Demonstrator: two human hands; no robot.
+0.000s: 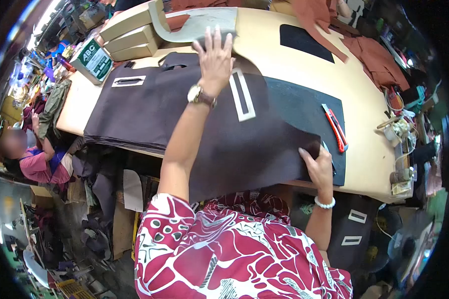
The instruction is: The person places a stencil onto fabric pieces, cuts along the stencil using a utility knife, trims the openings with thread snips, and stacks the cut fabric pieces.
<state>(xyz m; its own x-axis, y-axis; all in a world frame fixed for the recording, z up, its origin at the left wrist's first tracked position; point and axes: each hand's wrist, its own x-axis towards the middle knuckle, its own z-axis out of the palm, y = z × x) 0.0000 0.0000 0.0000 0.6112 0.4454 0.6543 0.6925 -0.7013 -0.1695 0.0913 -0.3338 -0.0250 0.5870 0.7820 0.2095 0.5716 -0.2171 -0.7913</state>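
A dark brown panel of leather-like sheet [224, 149] lies partly on the table, its near side hanging over the front edge. A white rectangular frame [242, 94] is on its upper part. My left hand [215, 62], with a watch on the wrist, is stretched out with spread fingers over the panel's far edge; whether it presses down, I cannot tell. At the panel's right corner, my right hand [320, 167] grips the edge, thumb on top and fingers hidden below. More brown panels [129, 109] lie stacked at the left, with a white-edged slot [128, 81] on the top one.
A dark cutting mat [304, 102] lies under the panel's right side, with a red utility knife [336, 127] on it. Boxes [129, 37] and an ABC carton [92, 61] stand at the back left. Reddish-brown pieces [376, 60] lie back right. Another person [45, 162] is at left.
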